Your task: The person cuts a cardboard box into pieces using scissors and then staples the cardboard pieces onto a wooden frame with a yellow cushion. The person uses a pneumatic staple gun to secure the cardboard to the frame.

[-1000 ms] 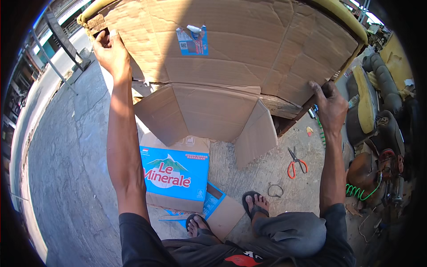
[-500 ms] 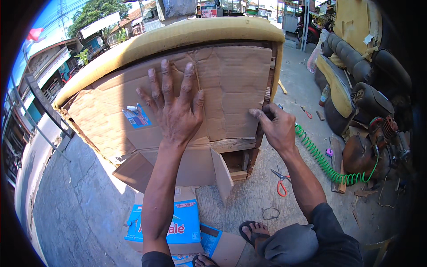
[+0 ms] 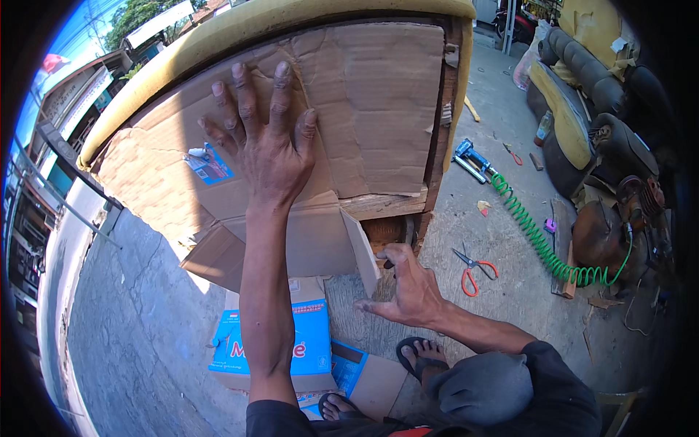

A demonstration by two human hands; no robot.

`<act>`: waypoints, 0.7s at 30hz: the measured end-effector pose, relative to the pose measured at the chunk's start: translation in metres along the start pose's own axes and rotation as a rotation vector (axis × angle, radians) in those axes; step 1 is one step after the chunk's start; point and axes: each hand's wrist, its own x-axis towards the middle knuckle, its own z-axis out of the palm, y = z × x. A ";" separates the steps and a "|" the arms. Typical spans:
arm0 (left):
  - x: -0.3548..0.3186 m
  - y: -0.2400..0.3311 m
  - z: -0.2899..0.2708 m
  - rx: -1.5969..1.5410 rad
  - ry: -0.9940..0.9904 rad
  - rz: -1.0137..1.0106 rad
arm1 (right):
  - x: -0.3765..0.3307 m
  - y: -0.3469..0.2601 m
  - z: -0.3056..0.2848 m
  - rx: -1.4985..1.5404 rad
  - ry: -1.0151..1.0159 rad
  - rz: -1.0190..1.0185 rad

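Note:
My left hand [image 3: 273,160] lies with its fingers spread flat on a brown cardboard sheet [image 3: 371,109]. That sheet covers the side of a wooden furniture frame [image 3: 440,164] topped by yellow foam padding [image 3: 211,51]. Lower down, my right hand [image 3: 404,288] is open, thumb and fingers apart, beside a hanging cardboard flap [image 3: 362,251]. Whether its fingertips touch the flap I cannot tell. Behind the flap, a gap in the frame shows below a wooden rail [image 3: 386,206].
On the ground to the right lie a blue staple gun [image 3: 472,160] with a green coiled hose [image 3: 535,244] and orange-handled scissors [image 3: 473,272]. A blue cardboard box [image 3: 313,342] rests by my feet. Farther right stand a torn black sofa [image 3: 568,109] and a rusty compressor [image 3: 619,226].
My right hand has left the sheet's right edge, moved down and left to the flap, and opened. My left hand stays on the sheet. The view has tilted downward, bringing the staple gun into sight.

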 end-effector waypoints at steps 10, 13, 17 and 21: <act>-0.003 -0.009 -0.016 -0.095 -0.002 0.050 | 0.030 0.064 0.001 -0.302 0.114 0.406; -0.008 -0.020 -0.019 -0.114 -0.008 0.045 | 0.035 0.076 0.005 -0.263 0.115 0.425; -0.006 -0.020 -0.016 -0.136 -0.020 0.055 | 0.033 0.088 0.005 -0.275 0.108 0.476; -0.004 -0.015 -0.016 -0.111 -0.035 0.071 | 0.031 0.094 0.000 -0.183 0.114 0.471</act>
